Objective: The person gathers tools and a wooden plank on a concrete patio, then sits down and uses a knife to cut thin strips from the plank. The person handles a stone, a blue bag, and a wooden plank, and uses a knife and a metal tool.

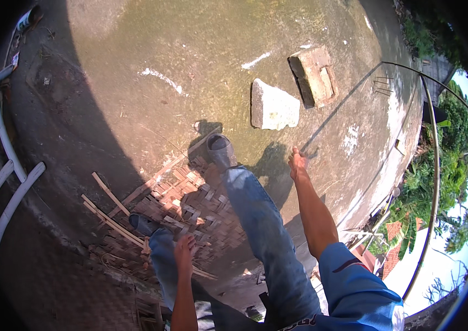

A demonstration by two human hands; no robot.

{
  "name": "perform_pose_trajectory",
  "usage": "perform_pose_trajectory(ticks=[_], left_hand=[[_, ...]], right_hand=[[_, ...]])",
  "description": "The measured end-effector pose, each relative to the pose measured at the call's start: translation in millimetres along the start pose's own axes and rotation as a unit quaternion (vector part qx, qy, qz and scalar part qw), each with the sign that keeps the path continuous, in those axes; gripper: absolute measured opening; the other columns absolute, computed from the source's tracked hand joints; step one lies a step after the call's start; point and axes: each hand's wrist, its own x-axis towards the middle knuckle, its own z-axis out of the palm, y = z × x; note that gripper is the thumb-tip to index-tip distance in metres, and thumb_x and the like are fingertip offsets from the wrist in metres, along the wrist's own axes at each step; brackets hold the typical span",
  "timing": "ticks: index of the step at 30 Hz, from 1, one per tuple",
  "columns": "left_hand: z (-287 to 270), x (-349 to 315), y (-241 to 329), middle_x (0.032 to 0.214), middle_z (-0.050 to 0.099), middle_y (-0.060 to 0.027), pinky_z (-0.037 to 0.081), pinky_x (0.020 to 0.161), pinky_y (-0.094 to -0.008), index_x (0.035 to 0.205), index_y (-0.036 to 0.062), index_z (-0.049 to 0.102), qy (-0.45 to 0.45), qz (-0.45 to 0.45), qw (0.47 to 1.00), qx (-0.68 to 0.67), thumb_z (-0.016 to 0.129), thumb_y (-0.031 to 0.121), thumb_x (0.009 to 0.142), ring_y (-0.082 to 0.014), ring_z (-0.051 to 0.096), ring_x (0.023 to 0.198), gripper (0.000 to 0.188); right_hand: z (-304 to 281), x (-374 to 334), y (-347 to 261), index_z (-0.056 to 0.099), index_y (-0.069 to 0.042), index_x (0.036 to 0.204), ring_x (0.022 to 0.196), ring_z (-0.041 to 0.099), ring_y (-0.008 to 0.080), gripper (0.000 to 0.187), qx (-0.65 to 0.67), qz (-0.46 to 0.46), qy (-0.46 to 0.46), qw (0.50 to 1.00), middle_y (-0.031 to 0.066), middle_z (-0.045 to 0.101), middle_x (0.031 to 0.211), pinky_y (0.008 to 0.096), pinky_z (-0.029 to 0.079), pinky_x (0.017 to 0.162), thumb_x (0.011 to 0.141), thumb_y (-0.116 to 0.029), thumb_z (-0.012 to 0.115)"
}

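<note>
My right hand (298,160) hangs in the air over the concrete floor, its fingers loosely bent and slightly apart, with nothing visible in them. Lower down, my left hand (185,249) is beside my left knee, also loosely open and holding nothing that I can see. Beneath my legs lies a torn woven bamboo mat (212,212). My right shoe (221,150) stands at the mat's far edge; my left shoe (142,224) is farther back on the left. Ahead of the right hand sit a whitish stone block (276,106) and a brownish, chipped block (317,76).
Long bamboo strips (113,219) stick out at the mat's left. A rail of pale poles (9,132) stands at the far left. On the right, a thin bent pole (434,165) arches beside the concrete edge, with trees (448,149) beyond. White patches mark the concrete floor (190,49).
</note>
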Motion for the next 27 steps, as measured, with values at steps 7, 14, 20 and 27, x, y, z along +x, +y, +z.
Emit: perform_pose_trajectory(ticks=[7,14,20,27], left_hand=[[139.2,-63.4,128.9,0.132,0.06,-0.0178,0.043,0.105,-0.0404,0.131,0.0011,0.058,-0.13,0.321,0.913,0.215,0.051,0.033,0.103,-0.0299,0.056,0.125,0.043],[186.5,-8.8,211.5,0.137,0.057,-0.0173,0.021,0.119,-0.0557,0.123,0.0051,0.066,-0.036,0.561,0.666,0.491,0.055,0.027,0.097,-0.0378,0.046,0.135,0.036],[41.5,80.5,258.2,0.133,0.06,-0.0224,0.039,0.109,-0.0468,0.133,0.0044,0.059,0.27,0.302,0.801,0.44,0.038,0.041,0.105,-0.0397,0.054,0.126,0.05],[-53.1,56.7,138.9,0.119,0.067,-0.0215,0.049,0.094,-0.0405,0.121,-0.0024,0.064,0.106,0.174,0.886,0.416,0.056,0.038,0.101,-0.0312,0.064,0.112,0.046]], right_hand=[[80.0,-129.5,-9.0,0.072,-0.003,0.093,0.066,0.051,0.0071,0.028,-0.281,-0.257,-0.192,0.904,0.003,0.063,0.068,0.0304,0.047,0.065,0.094,-0.03,0.065],[158.0,-285.6,-56.3,0.069,0.001,0.108,0.074,0.069,0.0242,0.034,-0.172,-0.396,-0.555,0.711,0.0148,0.072,0.089,0.0351,0.055,0.071,0.095,-0.031,0.065],[154.9,-182.1,-97.9,0.064,-0.006,0.111,0.054,0.06,0.0133,0.029,-0.022,-0.117,-0.322,0.939,0.0074,0.073,0.096,0.0241,0.05,0.05,0.098,-0.032,0.064],[84.6,31.1,-115.0,0.021,-0.01,0.158,0.144,0.028,0.0469,0.103,0.0,0.154,-0.01,0.988,0.0231,0.022,0.16,0.0656,0.032,0.11,0.085,-0.069,0.063]])
